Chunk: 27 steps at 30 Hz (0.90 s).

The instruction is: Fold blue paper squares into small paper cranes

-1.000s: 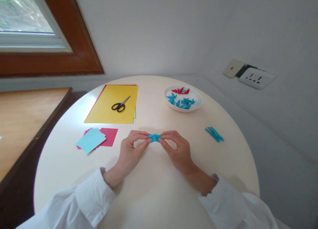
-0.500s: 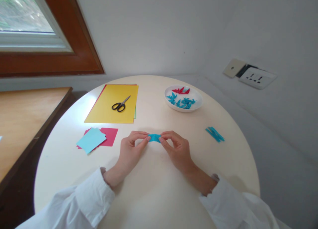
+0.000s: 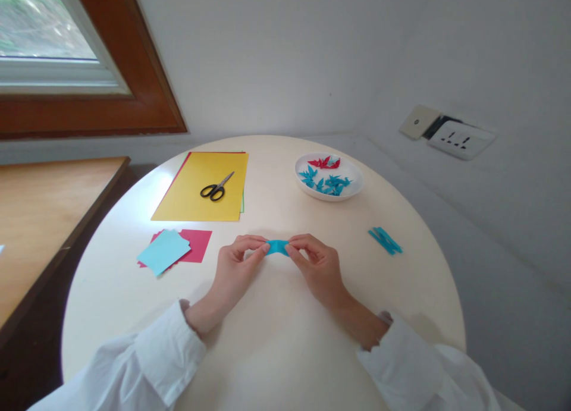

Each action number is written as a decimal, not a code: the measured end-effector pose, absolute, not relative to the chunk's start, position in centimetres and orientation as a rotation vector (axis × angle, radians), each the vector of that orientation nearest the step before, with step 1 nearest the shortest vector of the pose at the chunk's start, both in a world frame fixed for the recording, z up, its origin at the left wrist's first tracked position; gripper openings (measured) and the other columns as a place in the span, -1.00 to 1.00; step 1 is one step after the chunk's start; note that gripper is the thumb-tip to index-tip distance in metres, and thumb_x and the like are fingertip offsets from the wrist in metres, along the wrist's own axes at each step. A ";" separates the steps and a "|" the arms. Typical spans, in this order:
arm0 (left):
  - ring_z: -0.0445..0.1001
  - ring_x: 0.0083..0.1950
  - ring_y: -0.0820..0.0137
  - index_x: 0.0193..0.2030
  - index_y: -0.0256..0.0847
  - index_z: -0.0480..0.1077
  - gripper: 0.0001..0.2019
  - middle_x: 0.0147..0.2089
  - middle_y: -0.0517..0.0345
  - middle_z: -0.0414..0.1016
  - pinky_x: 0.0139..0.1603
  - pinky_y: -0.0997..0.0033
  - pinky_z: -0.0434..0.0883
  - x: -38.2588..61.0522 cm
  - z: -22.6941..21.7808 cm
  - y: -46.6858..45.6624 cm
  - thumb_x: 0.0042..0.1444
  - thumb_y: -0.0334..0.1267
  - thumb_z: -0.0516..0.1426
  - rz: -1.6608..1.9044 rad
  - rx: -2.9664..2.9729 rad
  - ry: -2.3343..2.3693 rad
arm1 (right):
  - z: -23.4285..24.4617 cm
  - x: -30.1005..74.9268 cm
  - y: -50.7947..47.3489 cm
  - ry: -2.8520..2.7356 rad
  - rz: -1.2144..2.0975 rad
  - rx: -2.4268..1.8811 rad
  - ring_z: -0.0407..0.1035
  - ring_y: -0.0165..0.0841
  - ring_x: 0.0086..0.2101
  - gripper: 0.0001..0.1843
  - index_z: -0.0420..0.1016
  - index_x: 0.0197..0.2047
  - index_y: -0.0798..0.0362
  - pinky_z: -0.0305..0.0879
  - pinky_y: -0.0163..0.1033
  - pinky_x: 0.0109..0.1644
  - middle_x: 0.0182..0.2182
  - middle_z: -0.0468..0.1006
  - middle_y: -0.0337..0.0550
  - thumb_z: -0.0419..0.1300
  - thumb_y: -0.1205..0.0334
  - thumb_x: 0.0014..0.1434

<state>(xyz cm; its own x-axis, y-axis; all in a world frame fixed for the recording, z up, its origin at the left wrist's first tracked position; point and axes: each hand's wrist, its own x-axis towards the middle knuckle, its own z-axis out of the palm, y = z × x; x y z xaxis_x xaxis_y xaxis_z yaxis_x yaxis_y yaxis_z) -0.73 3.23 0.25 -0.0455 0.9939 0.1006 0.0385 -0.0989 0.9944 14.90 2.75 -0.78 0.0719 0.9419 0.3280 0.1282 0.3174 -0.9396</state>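
Observation:
A small piece of folded blue paper is stretched between my two hands, just above the middle of the table. My left hand pinches its left end between thumb and fingers. The right end is pinched the same way by my right hand. Creases run across the middle of the paper; its ends are hidden under my fingertips. To the right of my right hand lie several blue paper strips. Beyond my hands, a white plate holds several small folded paper cranes, blue and red.
On the round white table, black-handled scissors rest on yellow paper sheets at the back left. Nearer, light blue paper pieces overlap pink paper. A wall socket is at the right, a wood-framed window at the left.
Almost nothing differs. Both hands keep their pinch on the blue paper, whose middle creases look slightly altered.

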 end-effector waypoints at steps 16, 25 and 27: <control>0.45 -0.26 0.36 -0.53 -0.25 0.48 -0.87 -0.33 0.06 0.51 -0.19 0.36 0.36 -0.5 -0.8 3.3 -0.18 -0.24 0.29 1.259 1.217 1.161 | -0.8 14.6 2.9 -1.340 0.894 -1.071 0.41 -0.38 -0.38 -0.96 0.51 -0.50 0.03 0.32 -0.26 -0.26 -0.44 0.54 -0.19 0.25 0.29 -0.05; 0.34 -0.46 0.56 -0.45 -0.26 0.37 -0.78 -0.47 0.23 0.47 -0.43 0.57 0.26 -0.3 0.0 3.2 -0.20 -0.26 0.31 1.237 1.085 1.145 | -0.7 14.6 2.8 -1.228 0.996 -1.137 0.39 -0.39 -0.42 -0.92 0.48 -0.50 0.06 0.33 -0.27 -0.29 -0.50 0.53 -0.21 0.29 0.25 -0.10; 0.29 -0.52 0.59 -0.44 -0.26 0.34 -0.76 -0.51 0.27 0.44 -0.49 0.60 0.20 -0.2 0.1 3.2 -0.21 -0.26 0.31 1.235 1.059 1.127 | -0.7 14.6 2.8 -1.202 1.020 -1.132 0.39 -0.41 -0.43 -0.89 0.46 -0.47 0.06 0.34 -0.28 -0.29 -0.50 0.51 -0.23 0.30 0.25 -0.12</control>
